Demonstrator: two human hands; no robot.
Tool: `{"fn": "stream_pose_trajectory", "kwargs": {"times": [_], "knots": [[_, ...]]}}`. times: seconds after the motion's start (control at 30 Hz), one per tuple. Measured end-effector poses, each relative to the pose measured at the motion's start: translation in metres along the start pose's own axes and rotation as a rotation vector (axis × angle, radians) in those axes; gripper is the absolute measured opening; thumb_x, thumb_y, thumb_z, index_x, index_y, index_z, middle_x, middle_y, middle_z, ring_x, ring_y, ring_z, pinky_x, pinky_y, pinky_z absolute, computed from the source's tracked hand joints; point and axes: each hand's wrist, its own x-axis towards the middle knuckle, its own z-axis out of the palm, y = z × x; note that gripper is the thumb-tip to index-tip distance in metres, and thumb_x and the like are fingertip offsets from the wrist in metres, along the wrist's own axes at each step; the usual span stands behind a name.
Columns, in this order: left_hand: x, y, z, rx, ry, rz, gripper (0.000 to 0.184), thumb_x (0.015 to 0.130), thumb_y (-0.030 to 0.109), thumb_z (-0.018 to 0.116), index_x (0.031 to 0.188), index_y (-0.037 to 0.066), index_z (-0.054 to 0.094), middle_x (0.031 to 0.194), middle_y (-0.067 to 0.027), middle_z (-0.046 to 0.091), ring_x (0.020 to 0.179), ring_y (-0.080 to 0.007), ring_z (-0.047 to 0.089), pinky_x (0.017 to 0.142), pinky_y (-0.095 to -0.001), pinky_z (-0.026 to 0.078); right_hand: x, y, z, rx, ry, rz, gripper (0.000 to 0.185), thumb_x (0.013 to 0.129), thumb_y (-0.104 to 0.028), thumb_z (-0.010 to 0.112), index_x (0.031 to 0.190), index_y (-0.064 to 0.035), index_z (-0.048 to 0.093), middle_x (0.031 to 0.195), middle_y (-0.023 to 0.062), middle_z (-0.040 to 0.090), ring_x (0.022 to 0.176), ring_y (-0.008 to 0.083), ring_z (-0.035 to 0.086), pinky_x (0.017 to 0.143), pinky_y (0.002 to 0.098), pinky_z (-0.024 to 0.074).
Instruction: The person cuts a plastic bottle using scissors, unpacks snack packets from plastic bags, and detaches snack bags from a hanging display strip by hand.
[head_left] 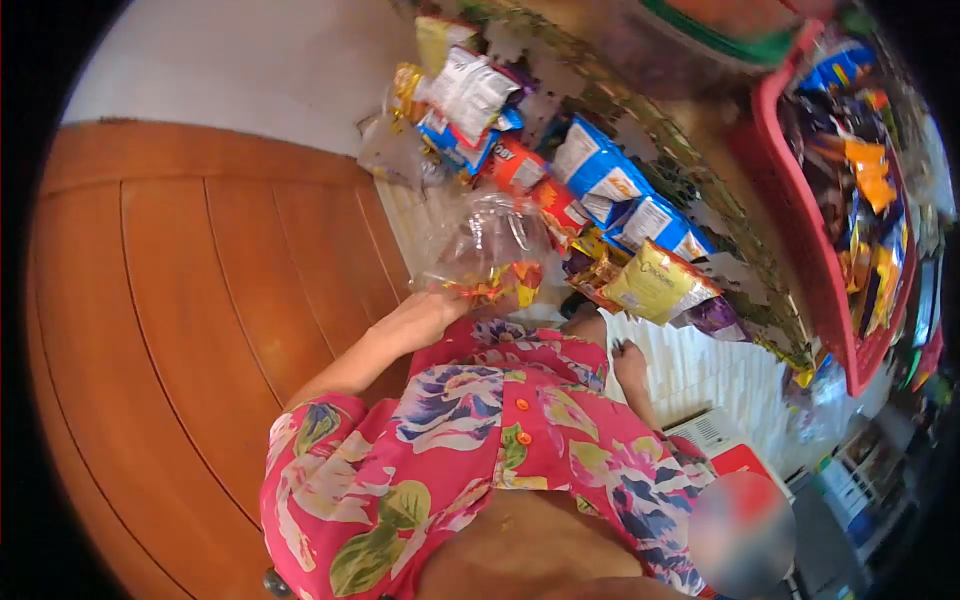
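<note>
Left hand [432, 318] curled round clear plastic container [490, 235] ahead of torso | clear end points toward snack packets [590, 175], crowding just beyond; long axis unclear | right hand [628, 364] low, grip can't tell | red basket [800, 190] right

Left hand [432, 318] gripping clear plastic container [490, 235], bag or jar, can't tell, red-and-yellow packets [515, 284] low inside. Right hand [632, 368] off by itself, near yellow snack bag [660, 283], fingers kinda blurry. Blue bags [598, 170] and red bags [515, 165] bunched past container. Pink basket [808, 205] stuffed with packs over right. Orange-brown wood panels [170, 350] fill left side.
</note>
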Motion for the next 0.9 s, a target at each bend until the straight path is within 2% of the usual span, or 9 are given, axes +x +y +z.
{"fn": "stream_pose_trajectory", "kwargs": {"times": [0.17,0.23,0.4,0.6,0.63,0.7,0.8,0.83,0.9], "knots": [[-0.017,-0.006,0.008,-0.04,0.208,0.095,0.017,0.068,-0.004,0.052,0.083,0.002,0.055,0.087,-0.0147,0.055,0.086,-0.034,0.053,0.073,-0.0427,0.044,0.006,-0.148,-0.068,0.388,-0.292,-0.474,0.02,0.08,-0.017,0.059,0.079,0.0022,0.054,0.089,0.0182,0.06,0.085,0.0356,0.057,0.071,0.0382,0.0452],[-0.009,-0.008,0.014,-0.076,0.191,0.146,0.018,0.065,-0.004,0.053,0.082,0.003,0.055,0.086,-0.0131,0.053,0.087,-0.0326,0.052,0.073,-0.0416,0.043,-0.003,-0.196,-0.098,0.454,-0.209,-0.598,0.016,0.078,-0.014,0.062,0.077,0.0006,0.056,0.104,0.0165,0.057,0.097,0.0346,0.054,0.08,0.0365,0.0434],[-0.004,0.005,-0.01,-0.047,0.313,0.365,0.01,0.065,-0.001,0.053,0.074,0.005,0.052,0.08,-0.0096,0.05,0.081,-0.0274,0.052,0.07,-0.0374,0.042,-0.025,-0.278,-0.154,0.097,-0.043,-1.063,0.014,0.072,-0.018,0.067,0.072,-0.0055,0.06,0.124,0.0131,0.05,0.114,0.0348,0.044,0.096,0.0518,0.0304],[0.055,-0.005,0.004,-0.115,0.513,0.521,0.014,0.069,0.003,0.057,0.083,0.007,0.058,0.084,-0.0089,0.053,0.081,-0.0265,0.052,0.071,-0.0351,0.043,0.026,-0.26,-0.125,-0.103,-0.151,-1.214,0.013,0.07,-0.016,0.068,0.078,-0.0077,0.063,0.101,0.0073,0.058,0.104,0.0271,0.05,0.096,0.0538,0.0279],[0.056,-0.006,0.009,-0.191,0.679,0.429,0.016,0.07,0.005,0.059,0.086,0.006,0.059,0.087,-0.0098,0.054,0.084,-0.0268,0.053,0.073,-0.0344,0.043,0.03,-0.262,-0.121,-0.008,-0.149,-1.17,0.014,0.07,-0.014,0.067,0.073,-0.0049,0.058,0.078,0.0086,0.053,0.087,0.0273,0.052,0.087,0.0476,0.0356],[0.055,-0.008,0.024,-0.329,1.026,0.224,0.02,0.072,0.007,0.062,0.092,0.005,0.06,0.093,-0.0116,0.056,0.089,-0.0273,0.053,0.078,-0.0331,0.043,0.043,-0.256,-0.112,0.041,-0.109,-1.185,0.017,0.071,-0.013,0.067,0.069,-0.003,0.052,0.071,0.011,0.049,0.078,0.0298,0.05,0.079,0.0441,0.0372],[0.041,-0.052,0.126,-0.74,1.353,-0.529,0.027,0.075,0.008,0.064,0.1,0.0,0.057,0.1,-0.0155,0.057,0.095,-0.0292,0.054,0.083,-0.0351,0.043,0.053,-0.253,-0.1,0.101,-0.082,-1.252,0.023,0.07,-0.009,0.066,0.064,-0.0006,0.046,0.066,0.0141,0.045,0.069,0.033,0.046,0.067,0.0401,0.0369],[0.04,-0.091,0.2,-0.691,1.387,-0.751,0.029,0.077,0.006,0.062,0.104,-0.001,0.055,0.103,-0.0161,0.056,0.095,-0.0296,0.055,0.084,-0.0362,0.043,0.056,-0.252,-0.096,0.094,-0.103,-1.263,0.022,0.07,-0.009,0.066,0.064,-0.0005,0.046,0.066,0.0142,0.045,0.069,0.0331,0.046,0.066,0.04,0.0373],[0.022,-0.104,0.327,-0.732,0.833,-1.108,0.028,0.082,0.009,0.057,0.108,-0.001,0.055,0.105,-0.0196,0.057,0.093,-0.0295,0.057,0.082,-0.0366,0.044,0.058,-0.246,-0.095,0.043,-0.146,-1.285,0.018,0.069,-0.007,0.066,0.067,-0.0006,0.05,0.068,0.014,0.048,0.071,0.0328,0.047,0.069,0.0398,0.0384]]}}
